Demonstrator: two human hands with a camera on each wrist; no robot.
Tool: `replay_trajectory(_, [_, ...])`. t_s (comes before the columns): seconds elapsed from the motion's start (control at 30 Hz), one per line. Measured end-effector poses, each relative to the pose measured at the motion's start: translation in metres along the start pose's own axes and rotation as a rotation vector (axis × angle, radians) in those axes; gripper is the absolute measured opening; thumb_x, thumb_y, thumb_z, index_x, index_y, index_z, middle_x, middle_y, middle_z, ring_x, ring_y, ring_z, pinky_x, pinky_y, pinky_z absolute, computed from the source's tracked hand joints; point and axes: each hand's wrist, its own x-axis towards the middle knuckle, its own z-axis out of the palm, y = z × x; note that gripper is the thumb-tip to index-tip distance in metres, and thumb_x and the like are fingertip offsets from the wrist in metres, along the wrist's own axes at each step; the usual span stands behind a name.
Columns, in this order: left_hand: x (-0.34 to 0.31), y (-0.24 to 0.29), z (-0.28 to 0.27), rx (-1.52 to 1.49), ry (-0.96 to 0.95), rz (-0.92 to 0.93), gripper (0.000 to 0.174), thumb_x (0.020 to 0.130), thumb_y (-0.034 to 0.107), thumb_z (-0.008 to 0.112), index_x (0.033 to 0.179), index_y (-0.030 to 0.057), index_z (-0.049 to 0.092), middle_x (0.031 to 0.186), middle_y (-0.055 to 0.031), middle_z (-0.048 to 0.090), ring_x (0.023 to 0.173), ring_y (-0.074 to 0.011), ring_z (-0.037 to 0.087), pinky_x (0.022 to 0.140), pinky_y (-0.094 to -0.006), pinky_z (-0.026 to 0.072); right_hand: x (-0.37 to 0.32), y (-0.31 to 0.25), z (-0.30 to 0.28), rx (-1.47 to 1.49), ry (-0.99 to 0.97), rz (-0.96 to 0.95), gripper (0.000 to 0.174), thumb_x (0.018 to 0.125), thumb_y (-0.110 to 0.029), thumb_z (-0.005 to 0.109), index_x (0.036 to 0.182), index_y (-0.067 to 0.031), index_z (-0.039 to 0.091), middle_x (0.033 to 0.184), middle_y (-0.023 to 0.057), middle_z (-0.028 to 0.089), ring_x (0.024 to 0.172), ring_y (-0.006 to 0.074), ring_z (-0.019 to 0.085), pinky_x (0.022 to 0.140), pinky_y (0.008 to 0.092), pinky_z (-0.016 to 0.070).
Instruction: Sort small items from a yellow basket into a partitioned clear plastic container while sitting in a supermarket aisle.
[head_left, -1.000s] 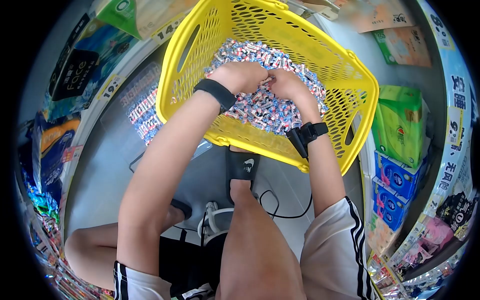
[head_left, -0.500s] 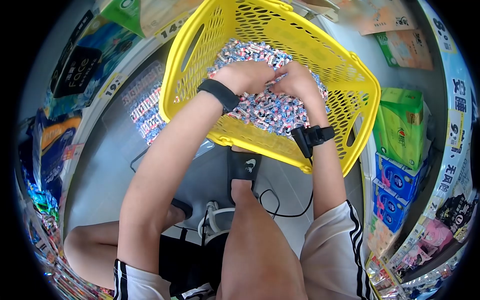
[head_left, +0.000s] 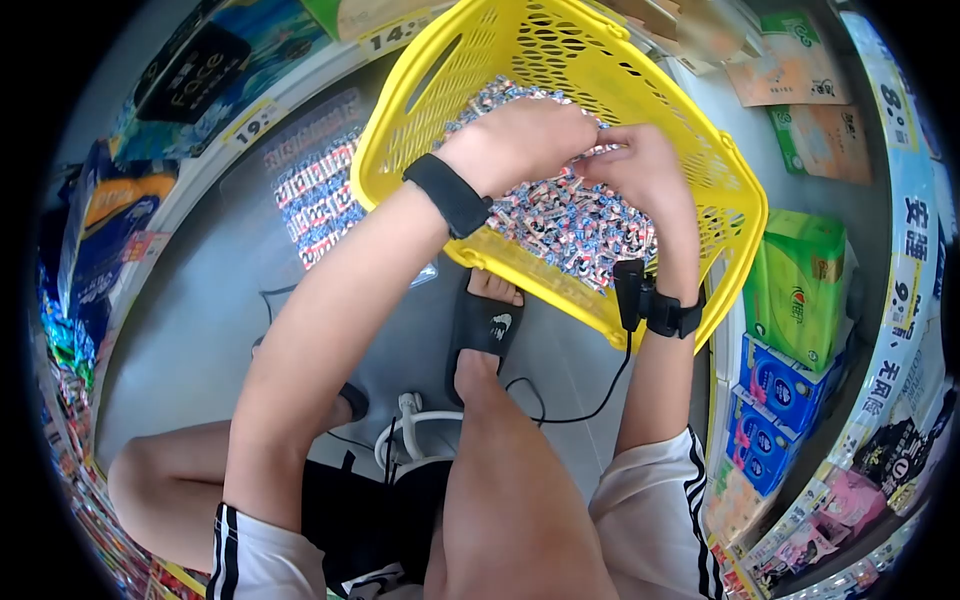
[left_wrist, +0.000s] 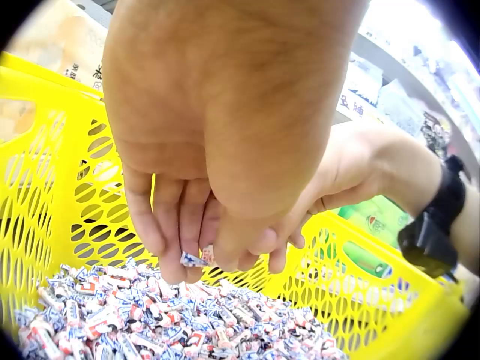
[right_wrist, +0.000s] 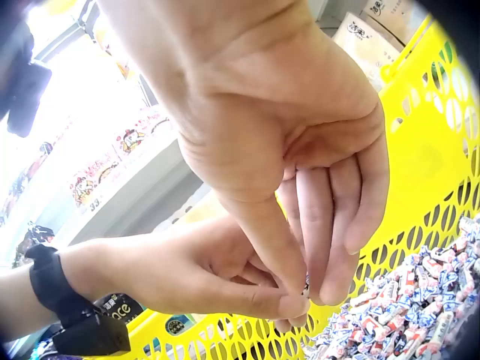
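A yellow plastic basket (head_left: pixel 555 305) holds a heap of small wrapped candies (head_left: pixel 580 225). Over the heap, my left hand (head_left: pixel 525 140) and right hand (head_left: pixel 645 170) meet fingertip to fingertip. In the left wrist view, one wrapped candy (left_wrist: pixel 196 259) shows between the left thumb and fingers, and the right fingertips sit just behind. From the right wrist view, the right thumb and forefinger pinch a small dark-tipped piece (right_wrist: pixel 306 286), mostly hidden, with the left thumb right beside it. Both wrists wear black straps.
Left of the basket, rows of similar candies (head_left: pixel 320 200) lie on the floor. Shelves curve along both sides, with green tissue packs (head_left: pixel 795 285) and blue packs (head_left: pixel 765 440) at right. A sandalled foot (head_left: pixel 490 320) and a black cable (head_left: pixel 600 400) are below the basket.
Both hands have risen from the candy heap and shifted right, still together at the fingertips. The head view has turned slightly, so the basket appears farther right.
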Motion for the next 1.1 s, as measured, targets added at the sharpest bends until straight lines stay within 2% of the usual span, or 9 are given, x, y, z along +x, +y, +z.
replay_trajectory(0.1, [-0.012, 0.000, -0.006, -0.060, 0.078, -0.029, 0.021, 0.092, 0.008, 0.072, 0.110, -0.0010, 0.068, 0.092, -0.0227, 0.074, 0.094, -0.0408, 0.074, 0.077, -0.0522, 0.0585, -0.012, -0.003, -0.003, 0.170, -0.007, -0.035, 0.029, 0.077, -0.007, 0.084, 0.105, -0.0072, 0.083, 0.081, 0.0115, 0.080, 0.077, 0.0162, 0.077, 0.072, 0.0324, 0.0570])
replay_trajectory(0.2, [-0.031, 0.002, -0.018, -0.032, 0.029, -0.011, 0.024, 0.091, 0.004, 0.070, 0.114, 0.0000, 0.065, 0.089, -0.0224, 0.074, 0.091, -0.0410, 0.075, 0.075, -0.0524, 0.0583, -0.026, -0.021, -0.002, -0.032, 0.045, -0.194, 0.028, 0.077, -0.012, 0.086, 0.105, -0.0048, 0.083, 0.071, 0.0083, 0.072, 0.064, 0.0172, 0.068, 0.066, 0.0353, 0.0529])
replay_trajectory(0.3, [-0.052, -0.002, -0.022, -0.058, 0.084, 0.024, 0.024, 0.090, 0.002, 0.068, 0.114, 0.0003, 0.064, 0.088, -0.0219, 0.073, 0.090, -0.0416, 0.074, 0.074, -0.0524, 0.0582, -0.042, -0.040, 0.001, -0.203, 0.075, -0.278, 0.029, 0.076, -0.015, 0.088, 0.103, -0.0045, 0.082, 0.069, 0.0089, 0.067, 0.063, 0.0195, 0.066, 0.065, 0.0379, 0.0517])
replay_trajectory(0.37, [-0.069, 0.006, -0.033, -0.049, 0.124, 0.006, 0.023, 0.087, 0.000, 0.068, 0.109, -0.0005, 0.064, 0.084, -0.0203, 0.073, 0.088, -0.0412, 0.075, 0.075, -0.0521, 0.0584, -0.055, -0.063, 0.005, -0.171, 0.047, -0.202, 0.030, 0.075, -0.017, 0.088, 0.101, -0.0034, 0.081, 0.069, 0.0114, 0.064, 0.065, 0.0251, 0.066, 0.065, 0.0401, 0.0506])
replay_trajectory(0.47, [-0.092, 0.015, -0.044, 0.105, 0.262, 0.070, 0.022, 0.082, -0.001, 0.066, 0.104, -0.0001, 0.063, 0.086, -0.0160, 0.073, 0.089, -0.0358, 0.074, 0.077, -0.0469, 0.0579, -0.071, -0.084, 0.011, -0.250, 0.139, -0.340, 0.028, 0.075, -0.016, 0.088, 0.097, -0.0019, 0.080, 0.075, 0.0156, 0.065, 0.069, 0.0330, 0.065, 0.067, 0.0416, 0.0512])
replay_trajectory(0.57, [-0.122, 0.018, -0.058, 0.088, 0.315, 0.090, 0.020, 0.083, 0.001, 0.065, 0.104, 0.0009, 0.063, 0.090, -0.0136, 0.072, 0.092, -0.0332, 0.072, 0.079, -0.0436, 0.0573, -0.083, -0.099, 0.022, -0.251, 0.159, -0.483, 0.024, 0.077, -0.017, 0.087, 0.095, -0.0028, 0.080, 0.081, 0.0158, 0.067, 0.074, 0.0331, 0.068, 0.070, 0.0431, 0.0531])
replay_trajectory(0.83, [-0.202, 0.013, -0.068, -0.211, 0.267, -0.074, 0.020, 0.087, 0.004, 0.070, 0.105, 0.0023, 0.060, 0.093, -0.0156, 0.065, 0.093, -0.0375, 0.068, 0.078, -0.0457, 0.0552, -0.107, -0.142, 0.071, -0.253, 0.067, -0.626, 0.019, 0.078, -0.012, 0.086, 0.091, -0.0007, 0.077, 0.086, 0.0159, 0.069, 0.081, 0.0356, 0.071, 0.073, 0.0454, 0.0556])
replay_trajectory(1.0, [-0.237, -0.005, -0.054, -0.244, 0.223, -0.095, 0.018, 0.089, 0.003, 0.070, 0.103, -0.0001, 0.060, 0.093, -0.0169, 0.065, 0.093, -0.0391, 0.067, 0.079, -0.0464, 0.0544, -0.101, -0.145, 0.122, -0.319, 0.043, -0.796, 0.004, 0.080, 0.000, 0.073, 0.081, 0.0021, 0.069, 0.078, 0.0213, 0.068, 0.072, 0.0393, 0.071, 0.066, 0.0475, 0.0583])
replay_trajectory(1.1, [-0.255, -0.021, -0.038, -0.323, 0.177, -0.121, 0.017, 0.088, 0.002, 0.070, 0.101, -0.0022, 0.060, 0.095, -0.0186, 0.066, 0.094, -0.0409, 0.067, 0.080, -0.0476, 0.0536, -0.102, -0.151, 0.156, -0.425, 0.007, -0.758, 0.005, 0.082, -0.004, 0.071, 0.081, 0.0015, 0.071, 0.079, 0.0224, 0.070, 0.073, 0.0389, 0.074, 0.065, 0.0482, 0.0589])
